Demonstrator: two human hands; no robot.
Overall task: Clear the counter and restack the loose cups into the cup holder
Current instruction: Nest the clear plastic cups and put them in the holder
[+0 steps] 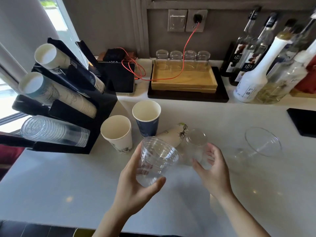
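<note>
My left hand (135, 187) holds a clear plastic cup (156, 158) upright above the white counter (51, 182). My right hand (213, 170) grips a second clear plastic cup (196, 142), upside down with its base toward the wall. Just behind them a white paper cup (118, 132) and a dark blue paper cup (147, 120) stand upright. Another white printed paper cup (172, 135) lies on its side between them and the hands. A third clear cup (261, 142) lies tipped at the right. The black cup holder (102, 106) at the left holds slanted stacks of paper and clear cups.
A wooden tray (184, 81) with several upturned glasses sits at the back on a black mat. Syrup bottles (253, 72) crowd the back right. A dark tablet (118, 77) with a red cable (186, 43) lies behind the holder. A black pad (302, 122) rests at the right edge.
</note>
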